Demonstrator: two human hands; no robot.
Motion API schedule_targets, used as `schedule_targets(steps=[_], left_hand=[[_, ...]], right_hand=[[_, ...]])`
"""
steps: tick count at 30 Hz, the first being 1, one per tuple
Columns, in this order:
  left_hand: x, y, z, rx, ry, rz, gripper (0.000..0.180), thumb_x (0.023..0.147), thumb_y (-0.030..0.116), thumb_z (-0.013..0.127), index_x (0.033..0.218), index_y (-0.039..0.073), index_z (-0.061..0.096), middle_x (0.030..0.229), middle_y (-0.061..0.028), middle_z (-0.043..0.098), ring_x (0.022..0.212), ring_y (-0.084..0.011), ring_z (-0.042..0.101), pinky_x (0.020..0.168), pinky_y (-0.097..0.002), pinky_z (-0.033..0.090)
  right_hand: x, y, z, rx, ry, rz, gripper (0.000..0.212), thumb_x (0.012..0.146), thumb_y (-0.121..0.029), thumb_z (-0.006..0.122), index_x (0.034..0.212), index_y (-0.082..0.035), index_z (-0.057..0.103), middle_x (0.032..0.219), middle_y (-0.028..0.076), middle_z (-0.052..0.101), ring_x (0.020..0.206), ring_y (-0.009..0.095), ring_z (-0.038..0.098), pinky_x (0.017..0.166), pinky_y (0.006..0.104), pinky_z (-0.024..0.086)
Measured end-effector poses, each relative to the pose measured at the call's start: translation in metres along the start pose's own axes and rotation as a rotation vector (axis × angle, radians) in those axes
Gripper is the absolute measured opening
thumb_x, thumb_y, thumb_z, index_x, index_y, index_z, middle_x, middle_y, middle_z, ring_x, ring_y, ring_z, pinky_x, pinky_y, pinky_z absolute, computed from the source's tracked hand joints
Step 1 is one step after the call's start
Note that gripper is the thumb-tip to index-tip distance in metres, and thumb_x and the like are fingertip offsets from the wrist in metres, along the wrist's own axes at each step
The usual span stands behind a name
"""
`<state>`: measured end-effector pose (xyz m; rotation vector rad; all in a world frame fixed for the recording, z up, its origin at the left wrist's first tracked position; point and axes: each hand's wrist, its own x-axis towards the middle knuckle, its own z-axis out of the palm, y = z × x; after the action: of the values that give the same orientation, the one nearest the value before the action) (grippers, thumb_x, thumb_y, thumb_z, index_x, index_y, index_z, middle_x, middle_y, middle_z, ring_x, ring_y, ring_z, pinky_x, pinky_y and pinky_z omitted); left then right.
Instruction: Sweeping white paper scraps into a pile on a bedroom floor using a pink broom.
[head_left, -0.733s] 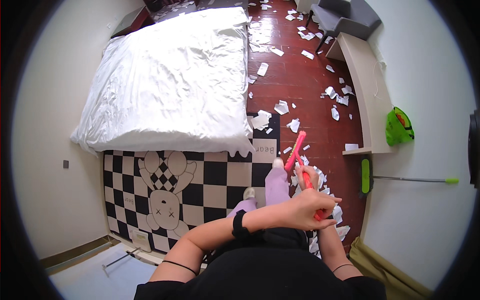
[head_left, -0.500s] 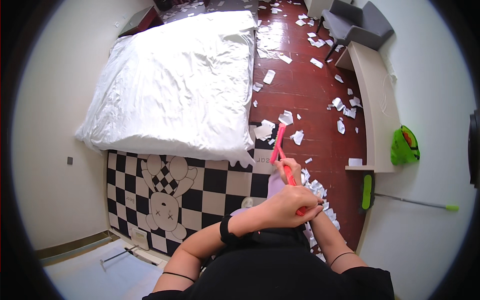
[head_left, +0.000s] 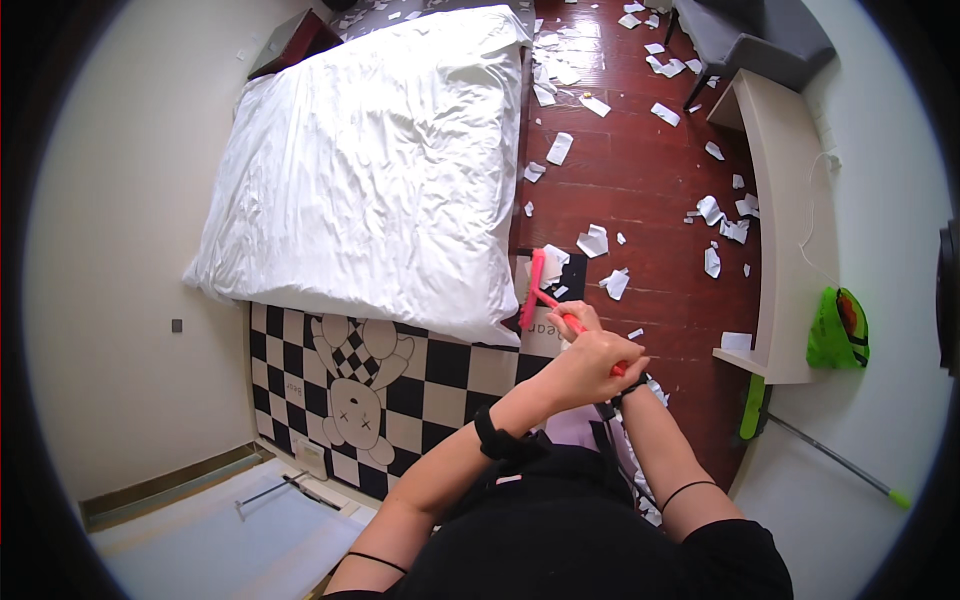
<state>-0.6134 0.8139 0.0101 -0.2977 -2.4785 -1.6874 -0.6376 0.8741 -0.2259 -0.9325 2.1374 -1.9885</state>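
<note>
Both my hands are wrapped round the handle of a pinkish-red broom [head_left: 532, 291] with a narrow, bar-shaped head. My left hand [head_left: 596, 366], with a black band on its wrist, grips the handle's upper end. Farther down the handle, my right hand [head_left: 574, 320] is closed round it, partly hidden behind the left. The broom's head is over the checkered mat [head_left: 400, 398] by the bed's near right corner. White paper scraps [head_left: 553, 268] lie just beside the head. More torn paper pieces [head_left: 593, 241] are scattered ahead on the dark red wooden floor [head_left: 640, 170].
The white-sheeted bed [head_left: 370, 180] stands on the left. Along the right wall are a pale desk [head_left: 775, 190], a grey chair [head_left: 760, 50], a green bag [head_left: 838, 328] and a green-headed mop [head_left: 754, 408]. Paper scraps also lie by my legs.
The broom's head has swung left toward the bed's corner, and both hands have moved slightly up and right with the handle. The whole view has shifted a little.
</note>
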Motion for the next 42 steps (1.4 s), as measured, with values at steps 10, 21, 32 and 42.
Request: schedule_targets(steps=[10, 21, 32, 42], left_hand=[[0.012, 0.043, -0.013, -0.056, -0.302, -0.04, 0.021, 0.078, 0.003, 0.066, 0.064, 0.002, 0.051, 0.067, -0.0116, 0.057, 0.075, -0.0287, 0.063, 0.069, -0.0374, 0.049], [-0.012, -0.007, -0.024, 0.122, -0.305, -0.065, 0.019, 0.077, 0.005, 0.064, 0.063, 0.003, 0.052, 0.069, -0.0125, 0.058, 0.091, -0.0312, 0.064, 0.087, -0.0381, 0.049], [-0.031, 0.027, -0.078, 0.026, -0.264, 0.134, 0.015, 0.077, 0.005, 0.062, 0.063, 0.002, 0.056, 0.068, -0.0143, 0.06, 0.1, -0.0325, 0.064, 0.102, -0.0422, 0.043], [-0.047, -0.019, -0.082, -0.049, -0.245, -0.017, 0.019, 0.077, 0.005, 0.065, 0.064, 0.002, 0.052, 0.067, -0.0132, 0.059, 0.094, -0.0305, 0.065, 0.1, -0.0392, 0.046]], right_hand=[[0.036, -0.034, -0.055, -0.325, 0.026, 0.178, 0.015, 0.079, -0.009, 0.071, 0.07, -0.004, 0.06, 0.07, 0.012, 0.061, 0.074, 0.032, 0.059, 0.07, 0.0399, 0.048], [0.061, 0.009, 0.006, -0.196, -0.227, 0.129, 0.019, 0.076, -0.012, 0.075, 0.074, -0.003, 0.059, 0.085, 0.011, 0.066, 0.088, 0.031, 0.063, 0.077, 0.0372, 0.05], [0.092, -0.053, 0.008, -0.309, -0.157, 0.114, 0.02, 0.081, -0.008, 0.072, 0.072, -0.001, 0.056, 0.079, 0.012, 0.063, 0.1, 0.032, 0.062, 0.086, 0.0403, 0.047], [0.07, -0.015, 0.035, -0.293, -0.468, 0.131, 0.018, 0.078, -0.011, 0.073, 0.073, -0.002, 0.058, 0.079, 0.014, 0.059, 0.084, 0.033, 0.058, 0.075, 0.041, 0.047]])
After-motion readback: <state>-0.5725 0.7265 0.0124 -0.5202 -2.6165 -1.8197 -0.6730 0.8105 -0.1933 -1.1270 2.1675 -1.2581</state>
